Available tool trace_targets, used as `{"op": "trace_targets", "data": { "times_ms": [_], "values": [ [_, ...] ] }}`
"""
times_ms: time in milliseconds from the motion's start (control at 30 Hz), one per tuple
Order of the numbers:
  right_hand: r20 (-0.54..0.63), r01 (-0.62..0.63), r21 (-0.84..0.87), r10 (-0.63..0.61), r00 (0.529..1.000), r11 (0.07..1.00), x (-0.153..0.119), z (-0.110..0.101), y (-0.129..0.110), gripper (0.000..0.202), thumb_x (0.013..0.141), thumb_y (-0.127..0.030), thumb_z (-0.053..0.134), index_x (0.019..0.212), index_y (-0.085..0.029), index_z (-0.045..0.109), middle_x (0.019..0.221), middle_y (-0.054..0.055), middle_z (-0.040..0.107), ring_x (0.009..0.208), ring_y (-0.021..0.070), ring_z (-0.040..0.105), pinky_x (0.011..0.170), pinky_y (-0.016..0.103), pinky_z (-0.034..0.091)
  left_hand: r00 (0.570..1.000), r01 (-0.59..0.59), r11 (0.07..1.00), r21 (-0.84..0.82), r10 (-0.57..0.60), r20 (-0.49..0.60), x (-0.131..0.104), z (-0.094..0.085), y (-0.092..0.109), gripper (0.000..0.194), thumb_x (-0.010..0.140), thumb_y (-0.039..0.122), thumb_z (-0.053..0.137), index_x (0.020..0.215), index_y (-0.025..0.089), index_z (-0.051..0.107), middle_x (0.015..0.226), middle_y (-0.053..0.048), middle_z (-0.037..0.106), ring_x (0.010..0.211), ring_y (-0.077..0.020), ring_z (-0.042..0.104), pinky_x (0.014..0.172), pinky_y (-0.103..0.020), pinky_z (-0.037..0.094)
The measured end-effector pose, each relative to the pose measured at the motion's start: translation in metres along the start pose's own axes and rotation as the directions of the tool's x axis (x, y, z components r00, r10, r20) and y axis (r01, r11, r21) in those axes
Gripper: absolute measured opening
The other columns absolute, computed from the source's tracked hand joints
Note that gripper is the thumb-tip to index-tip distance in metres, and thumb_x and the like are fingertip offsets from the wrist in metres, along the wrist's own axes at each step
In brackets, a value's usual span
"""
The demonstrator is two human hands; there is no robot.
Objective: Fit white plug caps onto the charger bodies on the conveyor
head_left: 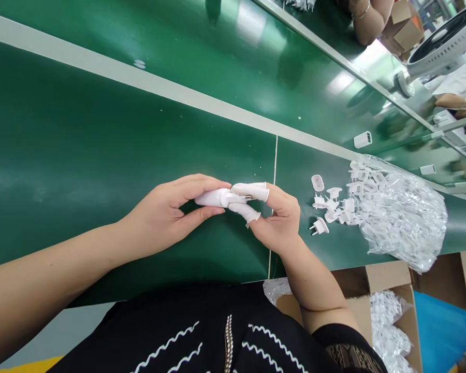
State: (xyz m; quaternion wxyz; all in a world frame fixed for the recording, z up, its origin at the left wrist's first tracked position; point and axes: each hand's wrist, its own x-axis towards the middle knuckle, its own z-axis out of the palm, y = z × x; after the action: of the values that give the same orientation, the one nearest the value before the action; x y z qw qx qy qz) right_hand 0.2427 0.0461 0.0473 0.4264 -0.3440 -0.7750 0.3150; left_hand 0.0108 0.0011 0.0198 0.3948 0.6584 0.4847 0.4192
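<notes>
Above the green tabletop, my left hand [171,212] grips the rounded end of a white adapter [214,198] between thumb and fingers. My right hand [281,212], with white covers on its thumb and a finger, pinches the adapter's other end, where metal pins show. The two hands nearly touch around it. To the right of my right hand lie several loose white plug pieces [332,207], some with dark-tipped pins. They spread out from a clear plastic bag [406,220] filled with similar white pieces.
A pale strip [159,84] crosses the green table [81,140]. Beyond it lies a white block [362,139]. Open cardboard boxes [388,274] with plastic bags stand below the table edge at right. A fan [442,39] and other people's arms are at upper right.
</notes>
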Motion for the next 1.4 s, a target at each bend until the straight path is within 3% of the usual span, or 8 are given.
{"op": "trace_targets", "data": {
  "times_ms": [200,600,867,1000,1100,1267,1333,1400],
  "values": [
    [-0.014,0.085,-0.021,-0.086,0.996,0.996,-0.001,0.003,0.003,0.019,0.098,-0.015,0.085,0.112,-0.027,0.087,0.100,0.001,0.090,0.086,0.0172,0.084,0.078,0.029,0.069,0.985,-0.174,0.982,0.069,0.175,0.000,-0.006,0.000,-0.009,0.035,0.112,0.033,0.072,0.147,0.031,0.077,0.129,-0.004,0.084,0.108,-0.0237,0.079,0.098,-0.031,0.064],
    [-0.018,0.059,-0.004,-0.059,0.998,0.998,-0.005,0.008,0.001,0.024,0.096,-0.008,0.081,0.106,-0.028,0.088,0.096,0.000,0.089,0.083,0.0161,0.084,0.074,0.026,0.069,0.933,-0.359,0.906,0.224,0.358,0.046,-0.006,0.000,-0.003,0.053,0.113,0.019,0.068,0.165,0.030,0.063,0.129,-0.009,0.083,0.098,-0.0223,0.082,0.085,-0.027,0.064],
    [-0.076,0.055,-0.035,-0.058,0.995,0.998,-0.007,0.019,0.003,0.024,0.098,-0.009,0.077,0.107,-0.029,0.087,0.098,0.001,0.089,0.085,0.0171,0.085,0.075,0.028,0.071,0.928,-0.338,0.880,0.335,0.371,-0.037,-0.009,0.011,-0.001,0.044,0.113,0.014,0.066,0.156,0.024,0.066,0.123,-0.009,0.084,0.094,-0.0214,0.082,0.081,-0.026,0.063],
    [-0.050,-0.031,-0.006,0.030,0.998,1.000,-0.007,0.021,0.004,0.017,0.099,-0.016,0.075,0.101,-0.028,0.087,0.097,0.001,0.089,0.083,0.0177,0.084,0.076,0.030,0.071,0.928,-0.333,0.888,0.318,0.368,-0.054,-0.010,0.011,-0.001,0.043,0.112,0.016,0.069,0.153,0.026,0.069,0.122,-0.007,0.085,0.094,-0.0218,0.083,0.080,-0.025,0.064],
    [-0.054,-0.090,0.044,0.092,0.994,0.995,-0.008,0.020,0.001,0.016,0.095,-0.016,0.077,0.100,-0.028,0.086,0.095,0.001,0.089,0.081,0.0175,0.083,0.075,0.031,0.070,0.933,-0.319,0.891,0.322,0.356,-0.059,-0.012,0.012,-0.002,0.045,0.111,0.017,0.072,0.154,0.027,0.068,0.124,-0.007,0.085,0.097,-0.0222,0.084,0.082,-0.025,0.065],
    [-0.029,-0.065,0.098,0.068,0.997,0.993,-0.008,0.017,0.000,0.018,0.092,-0.014,0.077,0.099,-0.028,0.087,0.092,0.000,0.088,0.079,0.0173,0.080,0.074,0.031,0.068,0.916,-0.364,0.843,0.396,0.402,-0.015,-0.013,0.009,0.002,0.043,0.113,0.016,0.066,0.155,0.025,0.068,0.122,-0.008,0.086,0.092,-0.0232,0.083,0.076,-0.028,0.064],
    [-0.012,-0.104,0.133,0.107,0.994,0.986,-0.008,0.018,0.004,0.011,0.092,-0.019,0.083,0.097,-0.028,0.087,0.094,0.001,0.088,0.081,0.0181,0.080,0.076,0.033,0.069,0.929,-0.334,0.867,0.369,0.370,-0.028,-0.012,0.008,0.004,0.039,0.112,0.018,0.068,0.150,0.025,0.072,0.123,-0.007,0.086,0.092,-0.0230,0.083,0.076,-0.028,0.065],
    [-0.001,-0.198,0.201,0.202,0.979,0.959,-0.008,0.021,0.009,0.012,0.091,-0.027,0.089,0.103,-0.028,0.087,0.098,0.002,0.088,0.085,0.0192,0.081,0.081,0.034,0.069,0.969,-0.214,0.946,0.245,0.237,-0.067,-0.010,0.007,0.006,0.033,0.110,0.024,0.072,0.142,0.025,0.077,0.120,-0.006,0.086,0.093,-0.0229,0.082,0.078,-0.028,0.066]
  ]
}}
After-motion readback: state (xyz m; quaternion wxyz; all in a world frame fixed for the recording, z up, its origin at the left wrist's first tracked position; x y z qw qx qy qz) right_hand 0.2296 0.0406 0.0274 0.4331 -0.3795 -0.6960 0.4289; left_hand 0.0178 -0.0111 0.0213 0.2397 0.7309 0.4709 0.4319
